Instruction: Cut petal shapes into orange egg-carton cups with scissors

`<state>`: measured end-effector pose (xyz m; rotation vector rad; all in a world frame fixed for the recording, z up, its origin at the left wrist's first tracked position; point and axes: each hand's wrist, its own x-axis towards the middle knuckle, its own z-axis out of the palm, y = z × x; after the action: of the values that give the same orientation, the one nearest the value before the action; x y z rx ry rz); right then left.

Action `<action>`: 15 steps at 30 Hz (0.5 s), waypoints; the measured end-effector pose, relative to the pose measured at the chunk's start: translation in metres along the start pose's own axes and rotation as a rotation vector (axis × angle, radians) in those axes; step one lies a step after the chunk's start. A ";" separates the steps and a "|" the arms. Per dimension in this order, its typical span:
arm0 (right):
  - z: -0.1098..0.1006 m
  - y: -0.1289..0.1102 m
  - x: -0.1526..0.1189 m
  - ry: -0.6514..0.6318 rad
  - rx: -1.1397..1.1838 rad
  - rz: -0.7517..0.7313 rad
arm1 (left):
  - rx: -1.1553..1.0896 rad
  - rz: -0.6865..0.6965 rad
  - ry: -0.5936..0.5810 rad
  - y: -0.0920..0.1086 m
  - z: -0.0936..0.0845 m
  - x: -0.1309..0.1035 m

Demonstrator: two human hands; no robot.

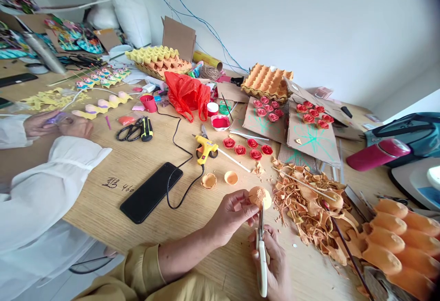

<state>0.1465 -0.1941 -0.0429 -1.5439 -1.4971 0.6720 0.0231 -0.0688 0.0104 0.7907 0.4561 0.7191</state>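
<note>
My left hand pinches a rounded orange egg-carton cup between thumb and fingers. In my right hand is a pair of scissors with white handles, its blades pointing up against the cup's lower edge. Just beyond, a petal-cut cup and a plain round cup rest on the table. A heap of orange carton scraps lies to the right of my hands. Several red-painted carton roses stand farther back.
A yellow glue gun with its cord and a black phone lie left of centre. Orange egg trays are at the right, near a pink bottle. At the left, a co-worker's hands hold something purple.
</note>
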 end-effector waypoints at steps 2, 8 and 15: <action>0.001 0.000 -0.001 0.010 0.019 0.006 | -0.017 -0.008 0.011 -0.001 0.000 0.000; 0.006 0.005 -0.003 0.051 0.053 -0.033 | -0.040 -0.036 0.047 -0.001 0.001 0.000; 0.010 0.010 -0.007 0.046 0.027 0.008 | -0.035 -0.061 0.105 0.000 0.002 0.002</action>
<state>0.1423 -0.1984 -0.0571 -1.5355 -1.4424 0.6544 0.0250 -0.0683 0.0113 0.7054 0.5585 0.7122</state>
